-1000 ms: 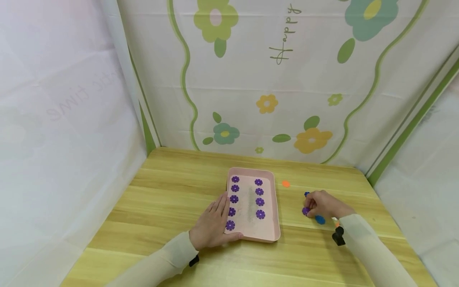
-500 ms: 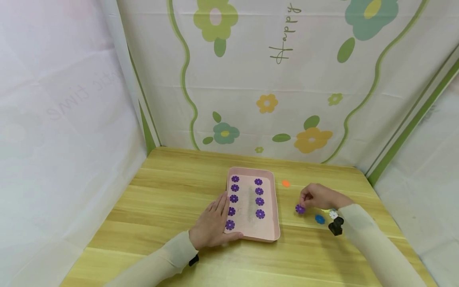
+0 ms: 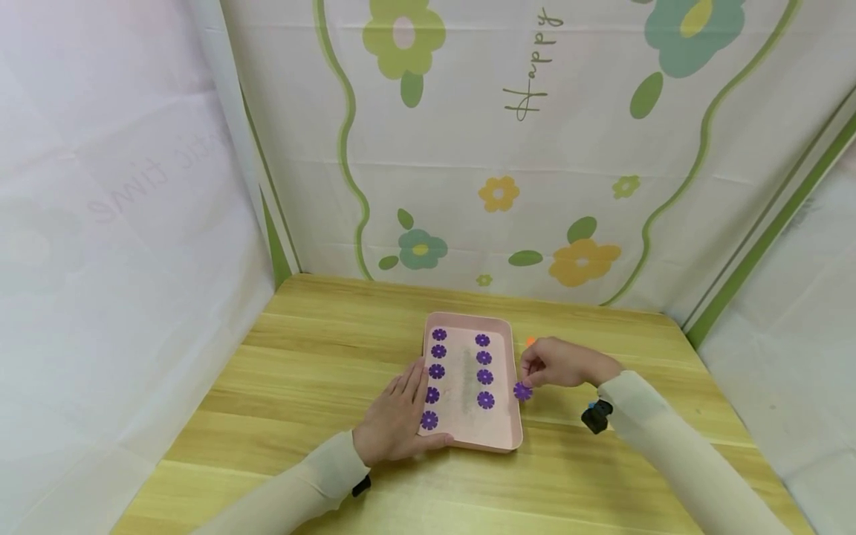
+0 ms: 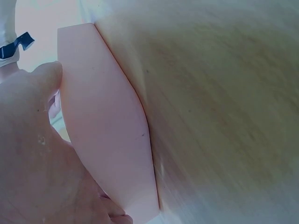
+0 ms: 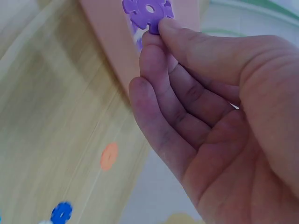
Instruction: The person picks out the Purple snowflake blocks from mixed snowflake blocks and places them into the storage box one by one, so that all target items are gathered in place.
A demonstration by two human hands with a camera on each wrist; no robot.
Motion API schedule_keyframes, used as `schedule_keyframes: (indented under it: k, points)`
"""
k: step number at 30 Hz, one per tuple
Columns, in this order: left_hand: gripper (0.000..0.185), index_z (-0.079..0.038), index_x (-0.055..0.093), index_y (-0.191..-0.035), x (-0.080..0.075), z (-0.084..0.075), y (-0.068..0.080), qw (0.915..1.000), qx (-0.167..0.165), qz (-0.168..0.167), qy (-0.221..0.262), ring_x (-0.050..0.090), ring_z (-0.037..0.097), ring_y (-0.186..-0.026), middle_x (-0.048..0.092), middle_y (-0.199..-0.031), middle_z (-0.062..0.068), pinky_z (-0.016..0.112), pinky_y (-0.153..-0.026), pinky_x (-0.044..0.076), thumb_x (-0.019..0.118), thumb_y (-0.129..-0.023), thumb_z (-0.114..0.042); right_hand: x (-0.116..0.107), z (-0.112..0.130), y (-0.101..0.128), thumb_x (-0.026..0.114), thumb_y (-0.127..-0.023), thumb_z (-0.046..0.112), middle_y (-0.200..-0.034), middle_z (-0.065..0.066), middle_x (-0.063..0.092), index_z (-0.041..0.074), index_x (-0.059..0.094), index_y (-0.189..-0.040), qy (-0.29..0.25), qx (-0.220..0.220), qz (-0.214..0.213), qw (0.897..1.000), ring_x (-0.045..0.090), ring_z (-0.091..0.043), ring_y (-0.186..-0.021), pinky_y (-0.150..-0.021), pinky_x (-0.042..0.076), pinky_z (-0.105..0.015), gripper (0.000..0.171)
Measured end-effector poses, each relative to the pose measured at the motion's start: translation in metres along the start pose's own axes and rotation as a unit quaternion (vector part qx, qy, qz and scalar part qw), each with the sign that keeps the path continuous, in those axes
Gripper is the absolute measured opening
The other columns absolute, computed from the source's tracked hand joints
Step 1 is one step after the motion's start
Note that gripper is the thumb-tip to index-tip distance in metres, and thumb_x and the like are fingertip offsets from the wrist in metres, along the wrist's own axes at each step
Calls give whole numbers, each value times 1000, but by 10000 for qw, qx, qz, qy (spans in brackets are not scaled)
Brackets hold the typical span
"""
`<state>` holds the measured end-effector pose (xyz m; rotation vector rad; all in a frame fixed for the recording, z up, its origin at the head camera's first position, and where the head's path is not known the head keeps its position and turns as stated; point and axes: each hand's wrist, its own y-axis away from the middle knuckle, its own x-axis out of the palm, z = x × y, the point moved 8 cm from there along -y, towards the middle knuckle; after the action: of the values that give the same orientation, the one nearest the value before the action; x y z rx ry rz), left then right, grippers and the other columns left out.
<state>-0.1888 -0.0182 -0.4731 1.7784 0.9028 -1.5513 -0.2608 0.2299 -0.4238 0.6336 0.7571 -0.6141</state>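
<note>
Head view: right hand (image 3: 558,364) pinching a purple flower piece (image 3: 522,391) at the fingertips, held just off the right rim of the pink tray (image 3: 515,371), above the counter (image 3: 321,357). Left hand (image 3: 397,416) lying with straight fingers on the tray's near left corner, steadying it. Nine purple flowers (image 3: 438,351) already laid in two columns inside, the right column one short at its near end. Orange disc (image 3: 530,341) partly hidden behind the right hand.

Likely slips, judged from this: thin fingertip pinch on one petal only, so a possible drop onto the counter short of the rim; a clip of the rim on the way over, nudging the tray and shaking the laid rows out of line; a crooked landing out of step with the column.

Left wrist view: only palm and thumb of the left hand (image 4: 32,154) against the tray's outer wall (image 4: 107,140), plus blurred counter wood. Contact confirmed, nothing of the flowers shown.

Right wrist view: the grip up close, thumb and forefinger (image 5: 156,44) nipping the edge of the purple piece (image 5: 147,9), its centre hole visible, other fingers loosely curled below. Also an orange disc (image 5: 109,156) and a blue piece (image 5: 61,212) lying loose on the counter, the blue one absent from the head view.
</note>
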Motion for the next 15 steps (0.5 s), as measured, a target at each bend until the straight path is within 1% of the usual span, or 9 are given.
schedule_keyframes:
  k: [4,10,15]
  points:
    - [119,9,23,-164,0,0,0,10000,4,-23,10,27,42,-161,19,-173,29,51,-128,36,48,-94,-83,7,15,-11,74,-99,12,-77,5,69,14,72,-84,121,-95,70,9999,53,-3,-66,-62,46,-19,15]
    - [118,10,25,-163,-1,-1,1,9999,45,-87,-49,28,43,-160,21,-173,30,51,-127,37,49,-94,-83,20,28,-24,74,-99,10,-80,4,69,14,72,-85,6,-108,249,9996,55,-4,-70,-64,49,-20,14]
    - [118,9,24,-163,-1,-1,1,10000,24,-64,-39,28,42,-161,20,-173,29,51,-128,36,49,-94,-82,34,33,-33,75,-98,11,-80,7,69,16,73,-83,31,-145,291,9995,57,-4,-71,-65,52,-20,15]
